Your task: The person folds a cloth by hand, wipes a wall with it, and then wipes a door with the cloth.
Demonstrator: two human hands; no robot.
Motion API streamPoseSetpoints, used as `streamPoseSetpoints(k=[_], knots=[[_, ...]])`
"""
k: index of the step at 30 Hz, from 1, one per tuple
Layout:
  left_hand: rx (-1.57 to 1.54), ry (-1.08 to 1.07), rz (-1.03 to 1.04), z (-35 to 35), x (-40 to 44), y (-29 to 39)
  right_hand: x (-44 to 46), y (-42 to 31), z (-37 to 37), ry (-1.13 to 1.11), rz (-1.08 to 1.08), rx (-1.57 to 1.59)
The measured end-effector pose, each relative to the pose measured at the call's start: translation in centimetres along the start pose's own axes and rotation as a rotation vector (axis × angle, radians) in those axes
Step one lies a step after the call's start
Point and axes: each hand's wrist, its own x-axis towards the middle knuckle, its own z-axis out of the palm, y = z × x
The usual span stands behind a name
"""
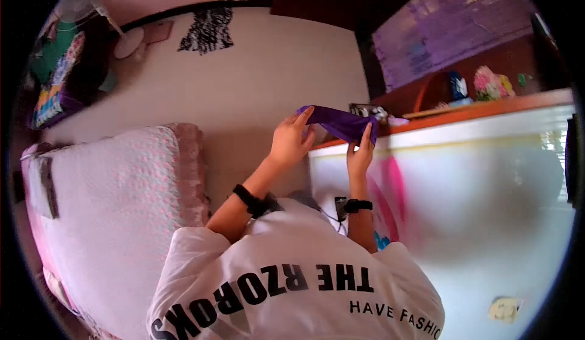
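A purple cloth [337,120] is stretched between my two hands, out in front of my chest and above the floor. My left hand [294,138] pinches its left end, thumb and fingers closed on the fabric. At the other end, my right hand [361,152] grips the cloth's lower right corner. The fabric sags a little between the two grips. Black straps circle both of my wrists. Whether the cloth is a garment or a plain piece of fabric, I cannot tell.
A bed with a pale pink quilted cover [116,175] stands at left. To my right is a white panel with an orange-brown ledge [475,109], which holds flowers [490,84] and small items. Farther off are a patterned black-and-white cloth [208,30] on the floor and a fan [129,42].
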Motion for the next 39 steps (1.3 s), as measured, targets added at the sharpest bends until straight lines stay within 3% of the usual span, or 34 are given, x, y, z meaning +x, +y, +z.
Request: streamPoseSetpoints(k=[2, 3, 5, 6, 8, 10, 13, 15, 16, 19, 21, 23, 25, 28, 31, 32, 33, 35, 36, 39], knots=[[-0.060, 0.126, -0.101, -1.2, -0.6, -0.7, 0.0, -1.4, 0.9, -0.050, 0.000, 0.087], [0.024, 0.108, -0.105, -5.1, 3.3, -3.9, 3.5, -5.2, 5.2, -0.044, -0.010, 0.144], [-0.055, 0.263, -0.172, -5.9, 5.6, -7.0, 6.1, -6.8, 8.2, -0.172, 0.037, 0.165], [-0.031, 0.276, -0.146, -7.1, 7.4, -8.7, 7.8, -8.1, 10.7, -0.059, -0.095, 0.228], [-0.352, 0.315, -0.355, -7.6, 9.0, -10.8, 8.9, -8.7, 13.4, -0.150, -0.108, 0.247], [-0.347, 0.351, -0.321, -7.7, 11.9, -12.9, 11.6, -9.4, 15.8, -0.168, -0.123, 0.270], [-0.299, 0.391, -0.282, -8.5, 17.7, -16.0, 17.6, -10.6, 20.3, -0.056, -0.044, 0.503], [-0.265, 0.408, -0.346, -9.0, 22.3, -17.5, 23.3, -10.8, 24.3, 0.169, -0.094, 0.576], [-0.142, 0.469, -0.273, -9.6, 24.6, -18.2, 25.6, -10.9, 25.8, 0.016, 0.099, 0.687], [-0.255, 0.519, -0.336, -11.8, 31.8, -20.9, 34.4, -12.8, 29.2, 0.072, 0.171, 1.036], [-0.367, 0.513, -0.358, -13.9, 35.9, -21.5, 40.1, -14.6, 29.7, 0.030, 0.286, 1.183], [-0.671, 0.475, -0.498, -15.9, 38.6, -23.7, 43.5, -15.9, 30.4, -0.052, 0.399, 1.299], [-0.767, 0.441, -0.648, -17.1, 40.9, -25.8, 47.1, -16.3, 31.6, -0.367, 0.536, 1.421], [-1.246, 0.400, -0.712, -17.4, 43.4, -29.1, 50.8, -18.2, 33.3, -0.486, 0.646, 1.650], [-0.989, 0.357, -0.515, -14.7, 48.1, -33.2, 54.3, -18.8, 35.7, -0.679, 0.623, 1.823], [-1.151, 0.300, -0.502, -15.0, 50.3, -33.5, 55.6, -19.0, 36.8, -0.661, 0.629, 1.823], [-1.401, 0.343, -0.673, -15.5, 52.7, -34.4, 57.1, -19.2, 38.0, -0.643, 0.595, 1.832], [-1.309, 0.159, -0.548, -17.2, 57.2, -33.3, 59.9, -19.8, 40.0, -0.571, 0.562, 1.833], [-0.755, -0.040, -0.489, -17.3, 59.3, -35.7, 61.9, -20.1, 40.8, -0.559, 0.565, 1.758], [-0.943, -0.018, -0.483, -18.2, 66.9, -38.7, 68.1, -20.7, 43.8, -0.519, 0.570, 1.642]])
